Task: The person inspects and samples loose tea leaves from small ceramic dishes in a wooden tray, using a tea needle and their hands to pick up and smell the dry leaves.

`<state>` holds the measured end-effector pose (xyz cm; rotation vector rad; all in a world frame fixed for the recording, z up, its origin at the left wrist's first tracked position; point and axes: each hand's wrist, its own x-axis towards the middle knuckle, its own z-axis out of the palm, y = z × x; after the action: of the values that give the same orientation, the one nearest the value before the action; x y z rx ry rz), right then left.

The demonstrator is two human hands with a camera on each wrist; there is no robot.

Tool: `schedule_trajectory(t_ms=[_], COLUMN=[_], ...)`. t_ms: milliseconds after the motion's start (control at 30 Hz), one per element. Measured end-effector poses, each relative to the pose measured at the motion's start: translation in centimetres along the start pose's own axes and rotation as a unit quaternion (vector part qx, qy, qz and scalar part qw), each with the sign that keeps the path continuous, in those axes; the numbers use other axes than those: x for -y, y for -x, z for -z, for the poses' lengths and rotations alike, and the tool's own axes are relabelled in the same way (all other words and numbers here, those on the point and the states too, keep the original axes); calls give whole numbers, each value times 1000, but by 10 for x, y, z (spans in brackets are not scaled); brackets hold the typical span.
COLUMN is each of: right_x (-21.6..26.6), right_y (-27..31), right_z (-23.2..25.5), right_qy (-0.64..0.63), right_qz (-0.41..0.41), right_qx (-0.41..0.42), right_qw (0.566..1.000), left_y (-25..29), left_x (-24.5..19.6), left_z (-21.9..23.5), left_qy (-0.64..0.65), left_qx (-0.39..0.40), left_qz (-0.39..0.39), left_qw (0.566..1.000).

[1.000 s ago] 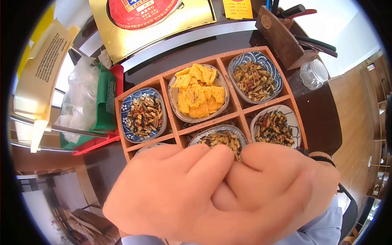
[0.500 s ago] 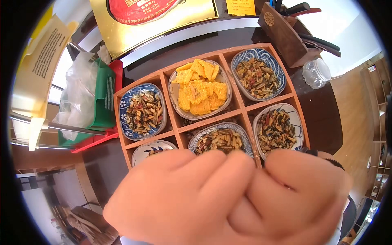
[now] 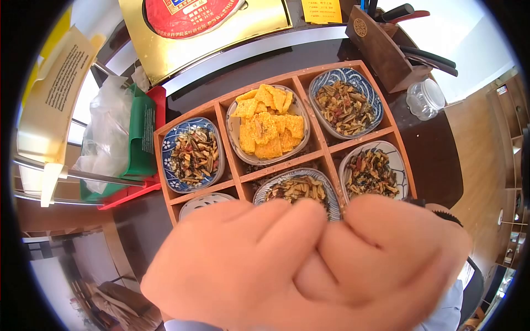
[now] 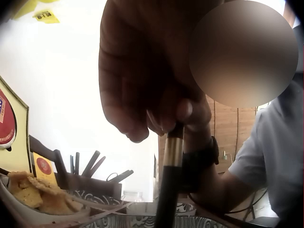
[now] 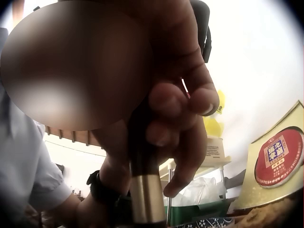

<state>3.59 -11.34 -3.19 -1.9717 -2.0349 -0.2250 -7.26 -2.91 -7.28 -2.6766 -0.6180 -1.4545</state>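
Close to the camera in the head view, my left hand [image 3: 232, 259] and right hand [image 3: 392, 248] are side by side with curled fingers. Both grip the upper part of a black rod with a gold band [image 4: 174, 152], hidden behind them in the head view. In the right wrist view, bent fingertips press around the dark end of the rod above its gold band [image 5: 146, 197]. The rod points downward over the bowls in the left wrist view, its lower end out of sight. A patterned bowl of dried pieces [image 3: 301, 190] lies just beyond the knuckles.
A wooden divided tray [image 3: 326, 160] holds several bowls, one with yellow crisps [image 3: 268, 129]. Left stands a green bin [image 3: 142, 129] with a plastic bag. Behind are a gold box [image 3: 165, 52] and a wooden pen holder [image 3: 381, 52]; a glass jar [image 3: 425, 99] is at right.
Both hands stay together, now slightly lower and further right in the head view than a second ago. The view dipped and came back; the bowls have not moved in the tray.
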Motion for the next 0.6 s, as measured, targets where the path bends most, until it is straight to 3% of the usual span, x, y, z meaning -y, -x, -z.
schedule_trajectory(t_ms=[167,233,267,300,533,600], right_x=[-15,4,52,6,8,-18], right_y=[33,-4,-47,10,28,2], right_z=[6,-3,-16,0,2,-1], right_qy=[-13,-16,-18,-19,-35,-38], right_qz=[24,33,37,41,75,84], right_qx=[5,2,0,-2,-1,-5], right_qw=[1000,999,999,999,997,996], left_y=[0,-2,-3,-4,-3,-6], left_x=[0,1,2,2,5,5], left_z=[0,0,1,1,1,3], left_qy=[13,18,21,23,40,44], left_qx=[20,25,28,31,55,60], left_qz=[15,16,15,16,31,32], left_qw=[1000,999,999,999,997,997])
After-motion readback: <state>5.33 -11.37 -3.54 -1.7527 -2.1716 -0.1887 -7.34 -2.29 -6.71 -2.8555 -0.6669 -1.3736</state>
